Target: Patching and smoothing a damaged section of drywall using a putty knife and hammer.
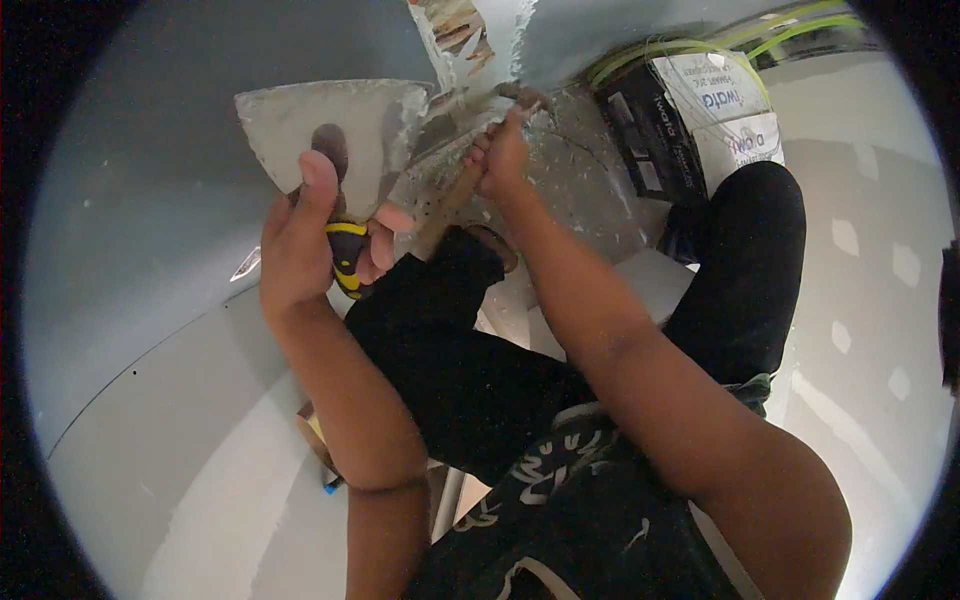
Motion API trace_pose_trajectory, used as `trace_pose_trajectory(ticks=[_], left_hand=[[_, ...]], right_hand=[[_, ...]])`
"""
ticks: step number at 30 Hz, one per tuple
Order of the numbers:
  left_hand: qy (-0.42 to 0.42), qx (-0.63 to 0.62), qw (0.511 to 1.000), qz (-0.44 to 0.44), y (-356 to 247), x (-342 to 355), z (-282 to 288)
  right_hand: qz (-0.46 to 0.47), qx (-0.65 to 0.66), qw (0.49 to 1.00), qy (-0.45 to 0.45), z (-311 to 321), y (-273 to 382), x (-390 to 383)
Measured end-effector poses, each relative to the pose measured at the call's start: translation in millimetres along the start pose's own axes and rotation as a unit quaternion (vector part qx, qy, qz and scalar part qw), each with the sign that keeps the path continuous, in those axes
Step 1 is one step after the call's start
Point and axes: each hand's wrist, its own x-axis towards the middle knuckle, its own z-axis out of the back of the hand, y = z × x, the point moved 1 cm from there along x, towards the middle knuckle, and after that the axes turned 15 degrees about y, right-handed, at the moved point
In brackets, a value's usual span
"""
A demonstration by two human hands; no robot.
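Observation:
My left hand (pixel 295 245) is closed round the black and yellow handle of a wide putty knife (pixel 375 115). Its thumb lies up along the handle towards the broad blade, which is smeared with pale filler. Farther off and to the right, my right hand (pixel 505 160) grips what looks like a hammer (pixel 455 200) by its wooden shaft, the dark head just above the fist. Right behind the hammer head, a broken strip (pixel 460 35) of the grey wall shows rough brown material and ragged white edges.
A black box (pixel 650 135) with white printed sheets stands at the far right, beneath yellow-green cables (pixel 810 25). My bent, black-clad legs (pixel 755 250) fill the middle. Pale boards with patches of filler (pixel 845 235) rise at the right. A grey wall (pixel 150 170) closes the left.

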Motion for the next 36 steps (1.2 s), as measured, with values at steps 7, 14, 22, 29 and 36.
trace_pose_trajectory(ticks=[7,14,22,29,36], left_hand=[[-0.077,0.022,0.996,0.032,0,-4,-4],[-0.054,0.041,0.997,0.042,4,-3,-1],[-0.004,0.016,1.000,0.023,-7,-1,-1],[-0.103,0.041,0.993,0.044,-7,-4,-13],[0.029,-0.028,0.999,0.017,0,-6,3]], right_hand=[[0.147,0.178,0.971,-0.053,-21,0,-9],[0.070,0.063,0.996,0.007,0,8,-15],[-0.007,0.018,0.999,0.043,7,6,-4],[0.078,0.086,0.993,0.006,-18,-1,-11],[0.156,0.045,0.987,-0.015,-10,-1,-14]])
